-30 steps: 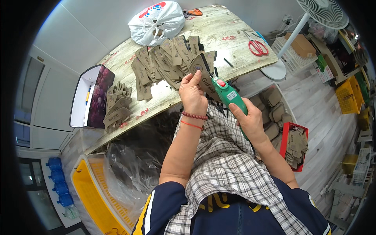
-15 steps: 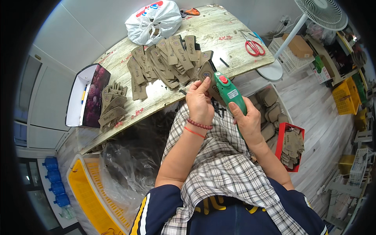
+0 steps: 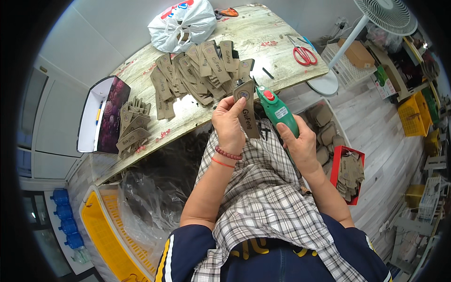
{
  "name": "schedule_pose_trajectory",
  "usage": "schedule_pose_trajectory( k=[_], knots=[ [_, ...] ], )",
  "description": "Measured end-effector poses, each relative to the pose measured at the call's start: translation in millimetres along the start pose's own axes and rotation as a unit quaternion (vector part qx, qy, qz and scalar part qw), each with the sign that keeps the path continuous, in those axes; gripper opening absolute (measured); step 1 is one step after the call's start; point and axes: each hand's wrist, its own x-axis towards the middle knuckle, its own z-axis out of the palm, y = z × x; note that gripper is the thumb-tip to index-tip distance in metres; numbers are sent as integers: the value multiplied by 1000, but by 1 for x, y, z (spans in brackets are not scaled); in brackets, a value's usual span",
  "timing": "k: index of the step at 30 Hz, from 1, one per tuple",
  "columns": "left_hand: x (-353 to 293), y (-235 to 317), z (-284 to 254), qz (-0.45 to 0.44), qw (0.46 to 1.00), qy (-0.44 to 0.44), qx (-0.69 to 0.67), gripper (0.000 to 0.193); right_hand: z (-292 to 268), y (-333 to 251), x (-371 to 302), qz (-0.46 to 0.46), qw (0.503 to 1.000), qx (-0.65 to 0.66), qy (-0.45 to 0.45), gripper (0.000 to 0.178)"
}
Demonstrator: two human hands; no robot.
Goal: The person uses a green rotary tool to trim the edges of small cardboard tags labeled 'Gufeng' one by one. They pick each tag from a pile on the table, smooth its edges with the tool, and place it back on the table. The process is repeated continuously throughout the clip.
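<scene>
My left hand [image 3: 229,123] pinches a tan fabric piece [image 3: 248,118] near its rounded upper end. The piece hangs tilted over my lap, with a dark edge at its top and a small round emblem. In my right hand [image 3: 300,144] is a green handheld electric tool [image 3: 277,110] with a red button, my fingers wrapped around its body. Its narrow dark tip points up and left, close to the fabric piece but apart from its printed part. Beyond both hands, a pile of similar tan pieces [image 3: 215,66] lies on the table [image 3: 253,28].
Red-handled scissors [image 3: 305,55] and a white plastic bag [image 3: 182,28] are on the table. At its left stand an open box [image 3: 96,115] and a smaller pile of tan pieces [image 3: 134,124]. To my right are a red box [image 3: 334,171] of pieces and a white fan [image 3: 385,16].
My left hand has moved left and slightly down with the tan piece, swinging it clear of the tool. More of the piece's face shows now. My right hand has shifted only slightly.
</scene>
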Motion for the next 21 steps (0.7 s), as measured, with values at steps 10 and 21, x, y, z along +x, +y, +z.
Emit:
schedule_pose_trajectory(
  k=[10,21],
  knots=[
    [5,32,-23,10,979,-100,176,10,-5,4,-1,11,998,-37,-39,42],
    [26,70,-60,-41,934,-183,303,10,-6,14,-7,-7,986,-56,-156,44]
  ],
)
